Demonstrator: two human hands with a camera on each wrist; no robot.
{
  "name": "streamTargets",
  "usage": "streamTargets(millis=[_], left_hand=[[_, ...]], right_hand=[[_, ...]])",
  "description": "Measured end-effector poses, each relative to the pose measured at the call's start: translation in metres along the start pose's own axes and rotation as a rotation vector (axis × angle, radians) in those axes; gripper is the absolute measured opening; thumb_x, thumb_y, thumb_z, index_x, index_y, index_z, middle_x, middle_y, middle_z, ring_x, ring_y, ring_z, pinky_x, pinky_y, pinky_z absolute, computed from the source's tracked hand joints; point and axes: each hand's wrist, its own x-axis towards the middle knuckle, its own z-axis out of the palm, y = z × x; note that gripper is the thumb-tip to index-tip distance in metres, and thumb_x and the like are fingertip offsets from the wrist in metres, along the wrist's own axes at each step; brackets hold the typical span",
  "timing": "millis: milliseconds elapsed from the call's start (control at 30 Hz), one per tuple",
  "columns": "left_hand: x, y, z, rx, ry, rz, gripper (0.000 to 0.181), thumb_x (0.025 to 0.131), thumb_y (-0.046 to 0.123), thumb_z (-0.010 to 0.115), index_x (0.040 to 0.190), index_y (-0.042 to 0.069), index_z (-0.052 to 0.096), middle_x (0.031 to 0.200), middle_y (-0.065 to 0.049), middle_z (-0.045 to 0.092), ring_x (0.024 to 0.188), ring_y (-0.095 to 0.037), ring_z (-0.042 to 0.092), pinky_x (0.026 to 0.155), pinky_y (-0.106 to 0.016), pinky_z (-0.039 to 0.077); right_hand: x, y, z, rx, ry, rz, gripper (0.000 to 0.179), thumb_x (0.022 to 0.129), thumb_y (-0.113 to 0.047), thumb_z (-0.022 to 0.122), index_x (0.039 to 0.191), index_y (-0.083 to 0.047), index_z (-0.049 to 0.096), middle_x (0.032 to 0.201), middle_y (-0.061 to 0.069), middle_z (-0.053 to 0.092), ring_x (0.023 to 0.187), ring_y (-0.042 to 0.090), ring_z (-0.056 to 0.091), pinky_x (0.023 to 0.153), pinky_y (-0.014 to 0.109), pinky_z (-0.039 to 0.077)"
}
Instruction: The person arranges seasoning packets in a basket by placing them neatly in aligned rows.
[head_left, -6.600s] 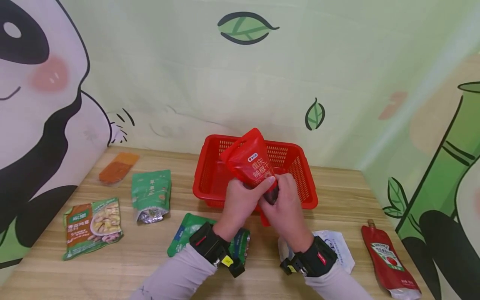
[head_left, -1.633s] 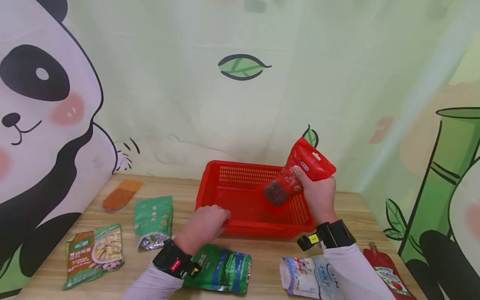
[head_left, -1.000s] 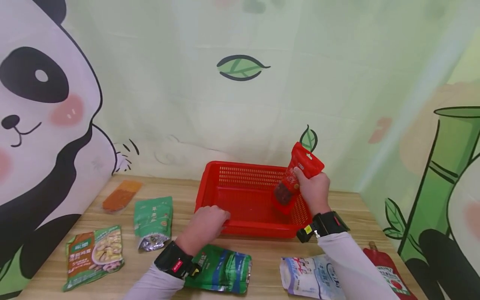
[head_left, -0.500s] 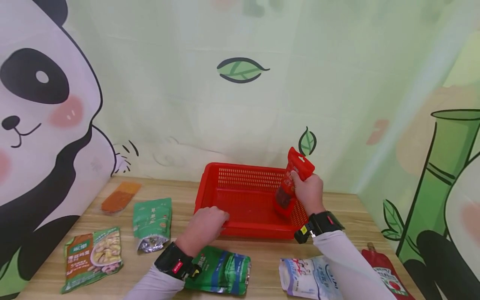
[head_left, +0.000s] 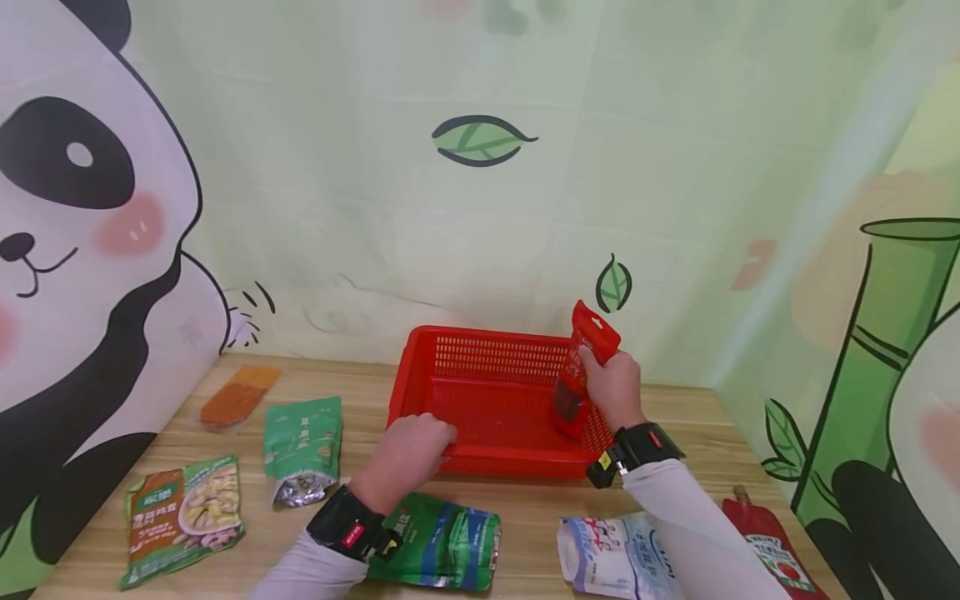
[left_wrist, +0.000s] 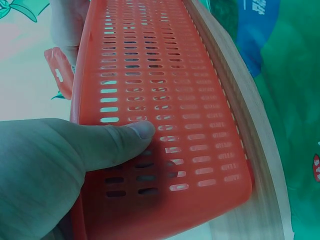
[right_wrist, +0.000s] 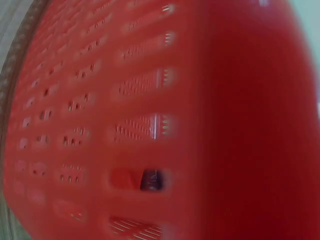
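Observation:
My right hand (head_left: 615, 387) grips a red bag of dried chillies (head_left: 577, 375) by its upper part. The bag stands nearly upright at the right end of the red plastic basket (head_left: 487, 462), its lower part inside the walls. My left hand (head_left: 412, 450) holds the basket's front left rim. In the left wrist view, the left thumb (left_wrist: 117, 145) presses on the slotted outer wall (left_wrist: 200, 150), and its other fingers are hidden behind the rim. The right wrist view is filled by the basket's slotted wall (right_wrist: 100, 100); the right hand does not show there.
On the wooden table lie a green pouch (head_left: 303, 446), a mushroom-and-chicken patterned bag (head_left: 183, 521) and an orange-brown packet (head_left: 240, 396) to the left. A green-blue pouch (head_left: 442, 542), a white-blue bag (head_left: 618, 554) and a red ketchup pouch (head_left: 772, 542) lie in front. A printed cloth stands behind.
Earlier both hands held the chilli bag over the basket; the left hand has since moved to the basket's rim. The right hand has lowered the bag into the right end and stood it straighter.

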Motion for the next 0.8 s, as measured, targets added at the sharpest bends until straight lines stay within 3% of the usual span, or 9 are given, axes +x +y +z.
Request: streamTargets(millis=[467, 633, 800], left_hand=[[0.0007, -0.0004, 0.0005, -0.009, -0.008, -0.012, 0.024, 0.078, 0.022, 0.090, 0.097, 0.013, 0.078, 0.074, 0.002, 0.072, 0.060, -0.012, 0.059, 0.071, -0.032, 0.060], [0.0004, -0.0005, 0.0013, 0.004, 0.008, 0.000, 0.024, 0.078, 0.022, 0.090, 0.097, 0.013, 0.078, 0.074, 0.001, 0.072, 0.060, -0.012, 0.059, 0.072, -0.032, 0.061], [0.0007, -0.0008, 0.0025, -0.002, 0.007, -0.002, 0.025, 0.078, 0.023, 0.090, 0.098, 0.013, 0.078, 0.075, 0.002, 0.073, 0.060, -0.011, 0.060, 0.073, -0.032, 0.061]], right_hand=[[0.0001, 0.0014, 0.0009, -0.057, -0.019, -0.027, 0.048, 0.104, -0.044, 0.056, 0.125, 0.000, 0.059, 0.101, 0.019, 0.069, 0.079, 0.028, 0.064, 0.061, 0.025, 0.050], [-0.0021, -0.0023, -0.0005, -0.105, -0.030, -0.017, 0.049, 0.103, -0.042, 0.059, 0.130, -0.001, 0.058, 0.110, 0.019, 0.071, 0.083, 0.029, 0.066, 0.067, 0.028, 0.056], [-0.0052, -0.0040, -0.0004, -0.154, -0.017, -0.041, 0.048, 0.100, -0.037, 0.064, 0.129, 0.002, 0.059, 0.110, 0.021, 0.072, 0.083, 0.032, 0.070, 0.080, 0.041, 0.063]])
